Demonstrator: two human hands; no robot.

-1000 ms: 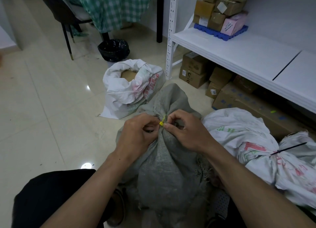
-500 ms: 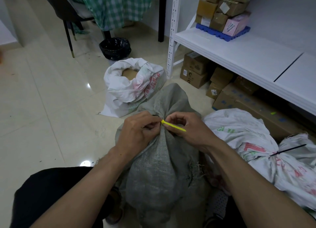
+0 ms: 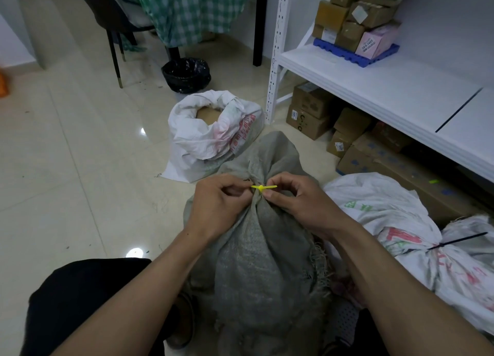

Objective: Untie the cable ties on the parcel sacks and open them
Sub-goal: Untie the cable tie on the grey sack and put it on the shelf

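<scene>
Both hands — left hand (image 3: 219, 200), right hand (image 3: 299, 203) — pinch the yellow cable tie (image 3: 263, 187) between them (on the grey sack's (image 3: 256, 249) neck).

Both forearms are bare all the way up, no sleeves or watch showing. The left hand (image 3: 217, 204) and right hand (image 3: 299, 203) wear no gloves or rings. The lap is covered in plain black fabric trousers (image 3: 80, 299).

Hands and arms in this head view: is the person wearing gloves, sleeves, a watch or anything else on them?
No. The left hand and right hand are bare, without gloves or visible rings. Both forearms are uncovered to the frame's edge, with no sleeves, watch or wristband showing.
</scene>
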